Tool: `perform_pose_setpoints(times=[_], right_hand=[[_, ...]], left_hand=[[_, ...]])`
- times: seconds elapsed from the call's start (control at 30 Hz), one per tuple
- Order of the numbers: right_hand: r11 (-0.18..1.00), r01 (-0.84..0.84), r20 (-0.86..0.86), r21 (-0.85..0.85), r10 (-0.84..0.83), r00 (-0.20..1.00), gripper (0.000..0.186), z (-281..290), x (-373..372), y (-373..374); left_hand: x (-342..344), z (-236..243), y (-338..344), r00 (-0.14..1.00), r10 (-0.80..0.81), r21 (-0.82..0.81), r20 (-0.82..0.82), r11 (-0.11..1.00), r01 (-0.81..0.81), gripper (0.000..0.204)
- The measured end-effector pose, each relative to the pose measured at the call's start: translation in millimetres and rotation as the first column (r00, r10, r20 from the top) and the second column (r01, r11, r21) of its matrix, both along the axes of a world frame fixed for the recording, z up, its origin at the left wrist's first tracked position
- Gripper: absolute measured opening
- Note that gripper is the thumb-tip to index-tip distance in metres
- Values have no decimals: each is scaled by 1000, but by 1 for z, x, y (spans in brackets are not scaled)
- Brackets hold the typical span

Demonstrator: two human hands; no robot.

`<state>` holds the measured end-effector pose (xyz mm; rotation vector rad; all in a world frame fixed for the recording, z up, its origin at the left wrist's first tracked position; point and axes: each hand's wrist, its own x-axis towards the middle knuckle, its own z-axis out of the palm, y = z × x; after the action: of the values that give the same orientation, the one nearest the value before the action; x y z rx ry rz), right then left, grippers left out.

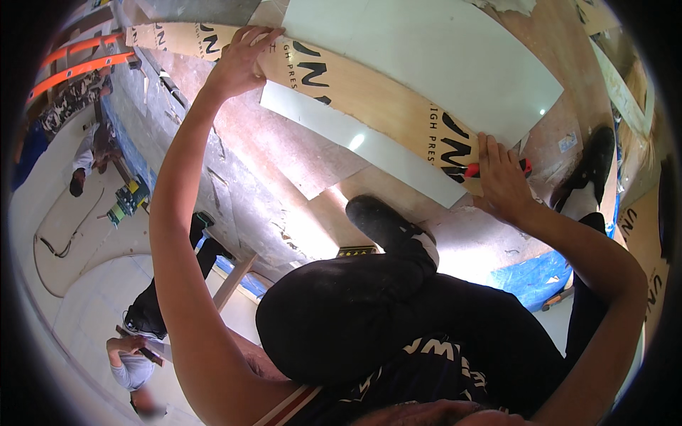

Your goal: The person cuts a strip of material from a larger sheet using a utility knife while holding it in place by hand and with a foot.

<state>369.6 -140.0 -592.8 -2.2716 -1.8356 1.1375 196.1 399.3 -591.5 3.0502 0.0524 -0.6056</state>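
A long tan strip of board (376,99) with black print lies slantwise across a glossy white sheet (433,57). The sheet shows on both sides of it. Near the strip's left part, my left hand (240,62) spans its width, fingers over the far side and thumb at the near side. At the right end, my right hand (506,181) closes around a red tool (472,170) with dark parts. Its tip points left over the strip, and most of its body is hidden by the fingers, so its kind cannot be made out.
My bent knee (334,312) and shoe (380,220) are close to the sheet's near edge. Blue plastic (529,280) lies at right. Below on the left are an orange ladder (78,60), a green power tool (128,201) and other people, one in a light shirt (138,369).
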Motion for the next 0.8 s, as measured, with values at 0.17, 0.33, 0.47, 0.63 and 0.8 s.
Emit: perform_pose_setpoints(times=[0.17,0.33,0.47,0.63,0.8], right_hand=[[1000,14,-7,-3,-14,1000,124,-1,-1,-1],[1000,19,0,21,-19,1000,122,-3,-2,-2],[1000,7,34,6,-7,999,118,0,-3,-3],[1000,-5,46,7,4,999,119,1,-3,-2],[1000,13,27,27,-13,1000,119,2,-3,-1]], left_hand=[[2,1,0,1000,1,32,-17,999,0,103],[7,8,-2,999,12,8,-42,1000,-12,105],[10,7,-2,998,31,48,-55,998,-29,103],[9,5,2,1000,-14,8,-17,1000,15,99],[10,8,1,1000,5,-28,9,1000,-4,94]])
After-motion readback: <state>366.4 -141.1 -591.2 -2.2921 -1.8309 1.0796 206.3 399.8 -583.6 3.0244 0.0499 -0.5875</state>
